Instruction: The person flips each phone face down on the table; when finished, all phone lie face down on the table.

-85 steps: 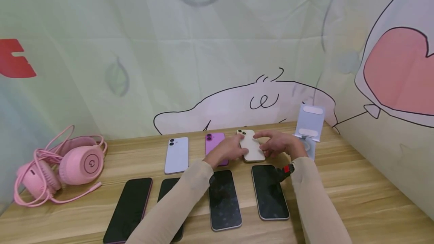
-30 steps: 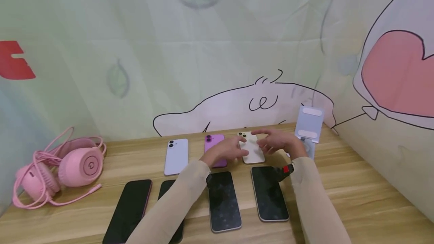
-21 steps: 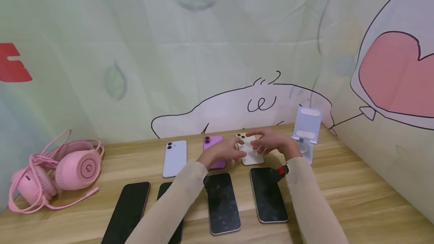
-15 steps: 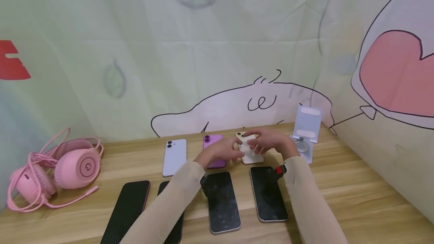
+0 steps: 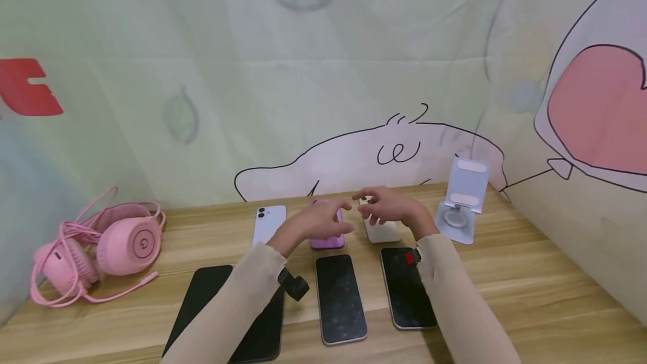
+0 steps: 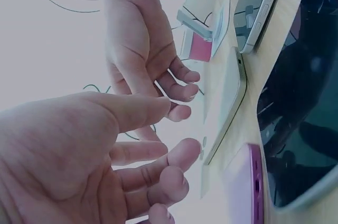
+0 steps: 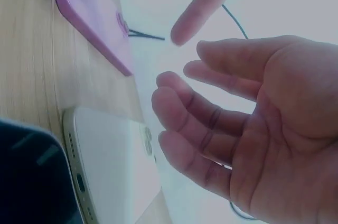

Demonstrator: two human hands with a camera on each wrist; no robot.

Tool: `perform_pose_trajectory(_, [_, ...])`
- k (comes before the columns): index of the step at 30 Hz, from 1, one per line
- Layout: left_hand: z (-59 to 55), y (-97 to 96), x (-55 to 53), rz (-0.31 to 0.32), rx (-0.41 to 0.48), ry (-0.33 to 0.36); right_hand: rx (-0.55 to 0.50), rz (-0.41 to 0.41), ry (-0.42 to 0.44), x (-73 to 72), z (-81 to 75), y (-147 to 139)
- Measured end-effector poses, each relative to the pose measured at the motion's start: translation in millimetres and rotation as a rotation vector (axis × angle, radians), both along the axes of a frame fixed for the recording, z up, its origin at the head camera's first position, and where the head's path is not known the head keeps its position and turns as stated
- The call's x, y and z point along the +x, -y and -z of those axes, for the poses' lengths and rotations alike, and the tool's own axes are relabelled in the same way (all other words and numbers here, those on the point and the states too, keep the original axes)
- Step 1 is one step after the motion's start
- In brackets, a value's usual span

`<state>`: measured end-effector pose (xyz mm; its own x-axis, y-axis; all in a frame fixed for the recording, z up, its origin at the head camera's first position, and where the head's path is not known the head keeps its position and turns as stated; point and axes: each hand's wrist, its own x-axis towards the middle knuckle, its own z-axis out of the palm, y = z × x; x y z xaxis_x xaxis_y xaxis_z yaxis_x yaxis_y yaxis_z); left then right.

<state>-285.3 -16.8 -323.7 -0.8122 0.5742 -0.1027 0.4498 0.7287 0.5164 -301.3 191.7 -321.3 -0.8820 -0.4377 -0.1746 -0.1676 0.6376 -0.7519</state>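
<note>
My left hand hovers over the purple phone, its fingers relaxed and nothing in its grasp. My right hand is just to the right, fingers loosely bent above the upper part of the white phone. Both phones lie back side up on the table, partly covered by the hands in the head view. In the right wrist view, a gap separates the fingers from the white phone. The left wrist view shows the left thumb overlapping the right hand, with the purple phone beneath.
A pale lavender phone lies left in the back row. Several dark-screened phones form the front row, including one at centre and one at right. Pink headphones lie far left; a light-blue phone stand stands back right.
Both hands have come off the white phone, rising and moving left. The left hand is now over the purple phone, and more of the white phone's lower end and the stand's base shows.
</note>
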Motion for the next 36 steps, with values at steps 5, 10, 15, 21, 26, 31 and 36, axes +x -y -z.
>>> perform_pose_trajectory(5, [-3.8, 13.0, 10.9, -0.038, -0.038, -0.016, 0.017, -0.039, -0.023, 4.2, -4.7, 10.1])
perform_pose_trajectory(10, [-7.0, 24.8, 23.0, -0.044, -0.079, -0.046, 0.013, -0.041, -0.031, 10.3, -8.7, 22.9])
perform_pose_trajectory(15, [-9.0, 38.3, 33.6, -0.039, -0.077, -0.088, 0.001, -0.058, -0.032, 17.5, -11.8, 35.0])
perform_pose_trajectory(21, [-7.6, 58.4, 45.3, -0.059, -0.117, -0.124, 0.034, -0.127, -0.072, 25.5, -13.5, 49.1])
perform_pose_trajectory(26, [-6.6, 80.5, 53.6, -0.099, -0.151, -0.121, 0.046, -0.185, -0.070, 30.9, -13.0, 64.6])
perform_pose_trajectory(31, [-3.8, 104.0, 60.7, -0.131, -0.166, -0.106, 0.051, -0.229, -0.084, 38.0, -11.8, 77.2])
perform_pose_trajectory(36, [-1.1, 126.8, 66.9, -0.149, -0.206, -0.096, 0.031, -0.282, -0.075, 45.6, -8.7, 91.0])
